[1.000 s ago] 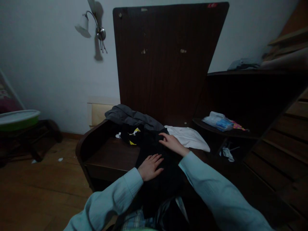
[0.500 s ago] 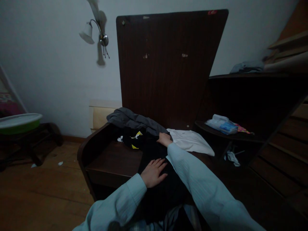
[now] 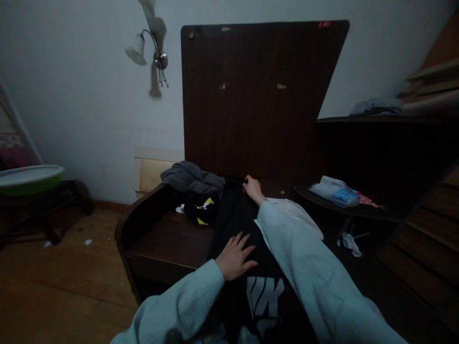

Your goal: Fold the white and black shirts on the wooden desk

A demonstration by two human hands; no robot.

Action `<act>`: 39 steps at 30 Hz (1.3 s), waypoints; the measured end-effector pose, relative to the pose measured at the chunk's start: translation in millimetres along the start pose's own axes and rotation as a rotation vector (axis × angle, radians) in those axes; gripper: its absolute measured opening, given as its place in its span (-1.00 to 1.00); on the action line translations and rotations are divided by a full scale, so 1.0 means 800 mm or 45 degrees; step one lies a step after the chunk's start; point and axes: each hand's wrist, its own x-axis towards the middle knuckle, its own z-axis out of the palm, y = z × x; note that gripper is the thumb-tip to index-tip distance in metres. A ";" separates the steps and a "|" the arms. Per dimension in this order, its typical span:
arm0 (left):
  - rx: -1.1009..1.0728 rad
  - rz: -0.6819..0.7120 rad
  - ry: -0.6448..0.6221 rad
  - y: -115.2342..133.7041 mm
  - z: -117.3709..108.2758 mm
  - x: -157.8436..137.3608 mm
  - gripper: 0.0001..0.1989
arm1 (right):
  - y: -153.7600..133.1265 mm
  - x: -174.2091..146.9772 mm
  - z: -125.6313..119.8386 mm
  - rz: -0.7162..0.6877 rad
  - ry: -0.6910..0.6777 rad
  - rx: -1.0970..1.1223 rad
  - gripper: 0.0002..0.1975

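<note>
A black garment [image 3: 233,210] with large pale lettering [image 3: 264,296] lies stretched from the back of a dark wooden desk [image 3: 165,241] down towards my lap. Whether it is a shirt or trousers I cannot tell. My left hand [image 3: 234,258] rests flat on its middle, fingers spread. At the far end, my right hand [image 3: 254,188] pinches the garment's edge between thumb and fingers. A white folded cloth [image 3: 296,212] lies right of that hand, partly behind my sleeve. Beyond the garment's left side are a grey cloth [image 3: 191,177] and a black cloth with yellow and white patches [image 3: 202,215].
A tall dark panel [image 3: 261,105] rises behind the desk. On the right, a low shelf [image 3: 304,195] carries a plastic-wrapped pack [image 3: 335,190]. A green basin [image 3: 32,184] stands on a stool at left. A lamp [image 3: 136,50] hangs on the wall.
My right hand has moved away from me, carrying the black garment's far edge over part of the grey cloth. The pale lettering now shows. My left hand stays flat, fingers wider apart.
</note>
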 end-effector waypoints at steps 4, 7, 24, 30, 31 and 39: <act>0.006 -0.040 0.018 0.002 -0.011 0.002 -0.46 | -0.002 0.026 -0.011 -0.042 0.121 0.234 -0.58; 0.004 -0.070 -0.017 -0.001 -0.011 0.003 -0.46 | -0.003 0.026 -0.002 -0.148 -0.073 0.391 -0.28; -0.089 -0.549 -0.059 -0.018 -0.054 -0.096 -0.63 | 0.051 -0.265 -0.020 -0.319 -0.474 0.464 -0.74; 0.072 -0.573 -0.176 0.000 -0.052 -0.086 -0.86 | 0.040 -0.316 -0.016 -0.297 -0.602 0.262 -0.71; 0.071 -0.566 -0.164 0.003 -0.054 -0.083 -0.87 | 0.037 -0.318 -0.016 -0.307 -0.612 0.235 -0.72; -0.124 -0.406 -0.134 0.031 -0.065 -0.076 -0.74 | 0.025 -0.338 -0.015 -0.341 -0.609 0.046 -0.71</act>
